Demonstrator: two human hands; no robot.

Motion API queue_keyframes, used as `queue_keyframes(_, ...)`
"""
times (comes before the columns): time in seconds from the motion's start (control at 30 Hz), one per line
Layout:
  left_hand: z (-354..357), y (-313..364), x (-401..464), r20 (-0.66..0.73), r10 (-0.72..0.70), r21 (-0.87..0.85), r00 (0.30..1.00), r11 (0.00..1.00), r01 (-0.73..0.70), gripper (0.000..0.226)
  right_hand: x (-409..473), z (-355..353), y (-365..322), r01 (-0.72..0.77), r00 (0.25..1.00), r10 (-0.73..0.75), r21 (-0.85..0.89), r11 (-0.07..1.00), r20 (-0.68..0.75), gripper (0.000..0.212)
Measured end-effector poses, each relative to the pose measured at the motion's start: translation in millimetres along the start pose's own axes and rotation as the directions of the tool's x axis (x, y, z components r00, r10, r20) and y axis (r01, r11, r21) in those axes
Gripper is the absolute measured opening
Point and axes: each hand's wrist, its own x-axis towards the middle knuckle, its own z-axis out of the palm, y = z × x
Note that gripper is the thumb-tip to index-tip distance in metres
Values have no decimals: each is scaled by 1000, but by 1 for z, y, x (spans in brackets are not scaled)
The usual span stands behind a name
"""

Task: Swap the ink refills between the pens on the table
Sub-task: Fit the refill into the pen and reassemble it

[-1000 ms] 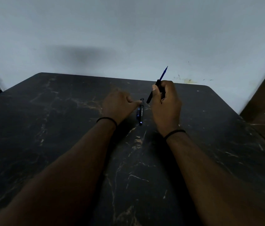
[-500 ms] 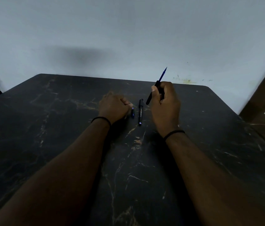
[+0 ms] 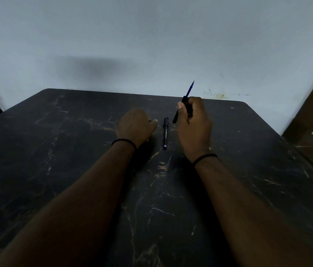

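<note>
While right hand (image 3: 194,124) grips pen (image 3: 180,109), left hand (image 3: 135,126) fisted

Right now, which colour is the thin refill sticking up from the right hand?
Blue; the refill shows best in the head view.

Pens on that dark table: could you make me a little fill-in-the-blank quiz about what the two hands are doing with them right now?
1. The right hand holds a black pen with a thin ____ refill sticking out of its upper end.
2. The second pen lies flat on the table, ____ the two hands.
3. The left hand is closed in a loose fist and rests on the ____.

Missing words: blue; between; table
</note>
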Motion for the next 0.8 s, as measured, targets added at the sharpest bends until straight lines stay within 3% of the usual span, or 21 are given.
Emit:
queue_keyframes(0.1, 1, 0, -1, -71, -20, -314, 997, 949, -3, 44, -1, -1, -1, -3, 999, 4, -21, 1000, 33, 17)
queue_keyframes(0.17, 2, 1, -2, -90, -102, -503, 991, 863, 43, 38, -1, -1, -2, 6, 997, -4, -34, 999, 72, 18)
queue_keyframes(0.33, 1, -1, 4, -43, -354, -875, 934, 465, 136, 24, -3, -5, -1, 5, 974, 18, -101, 995, 224, 16)
queue_keyframes(0.43, -1, -4, 5, 35, -414, -937, 910, 302, 173, 21, -1, -5, 0, 14, 961, 27, -145, 989, 276, 18)
queue_keyframes(0.57, 0, -9, 7, 100, -412, -965, 906, 182, 190, 22, 0, -3, 2, 1, 941, 67, -201, 980, 331, 18)
queue_keyframes(0.8, 2, -12, 9, 140, -404, -970, 904, 128, 208, 24, -1, -4, 0, 8, 928, 79, -232, 973, 364, 17)
